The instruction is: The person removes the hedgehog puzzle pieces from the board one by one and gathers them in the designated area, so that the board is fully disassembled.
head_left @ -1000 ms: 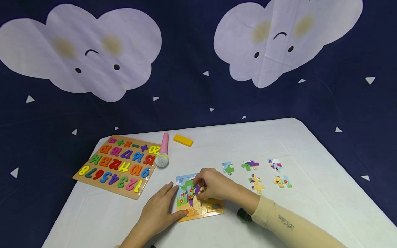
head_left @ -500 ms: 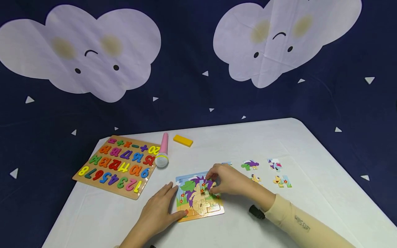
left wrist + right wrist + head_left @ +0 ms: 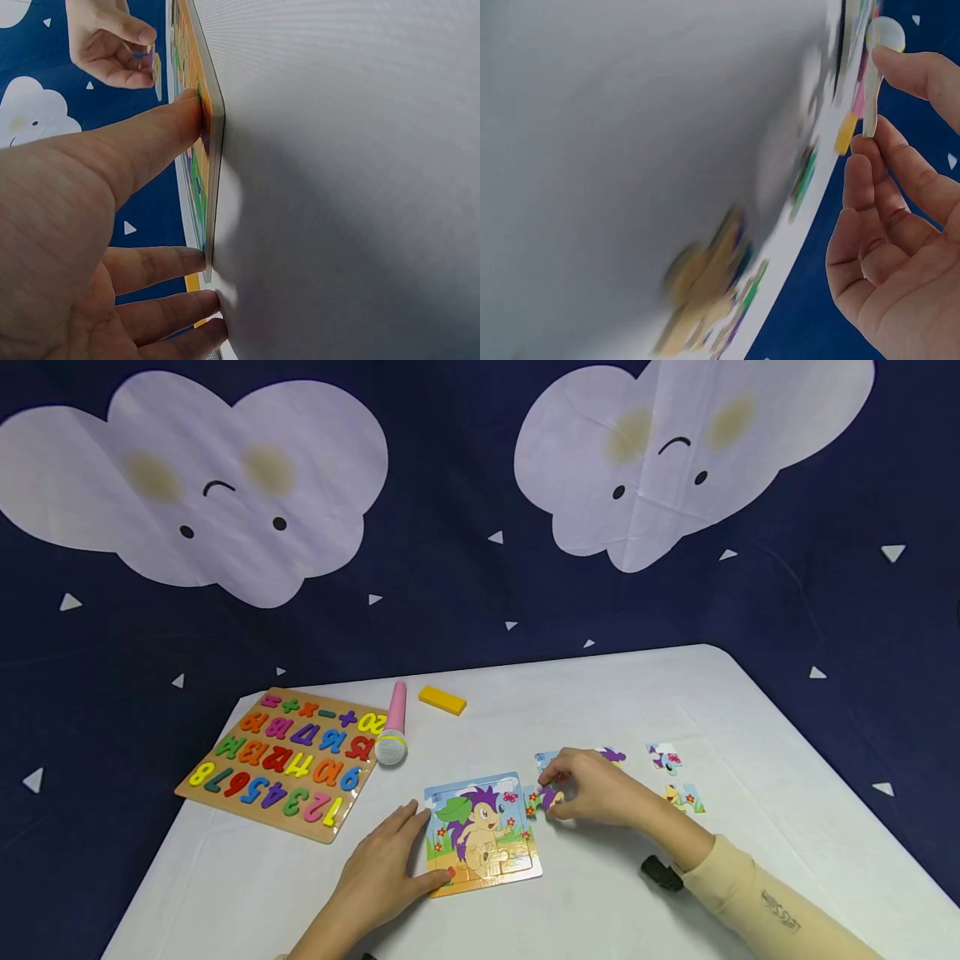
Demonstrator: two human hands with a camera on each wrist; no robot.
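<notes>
Pinching puzzle piece (image 3: 547,799): right hand (image 3: 596,792) | fingers straight, touching picture puzzle (image 3: 480,839): left hand (image 3: 382,860) | number board (image 3: 232,764) reads 1–20

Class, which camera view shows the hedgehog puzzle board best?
The head view: the hedgehog puzzle board lies face-up there, partly covered by the left hand. The left wrist view shows its edge and a steep sliver of face; in the right wrist view, it is unclear.

The white table (image 3: 592,927) in front of me carries a square puzzle board (image 3: 487,884) against my left hand (image 3: 386,856). Beyond that hand lie a brown number board (image 3: 258,811), a pink microphone (image 3: 392,739) at its edge and a yellow block (image 3: 442,700). Loose puzzle pieces (image 3: 666,759) lie past my right hand (image 3: 603,789), some partly hidden behind it.
</notes>
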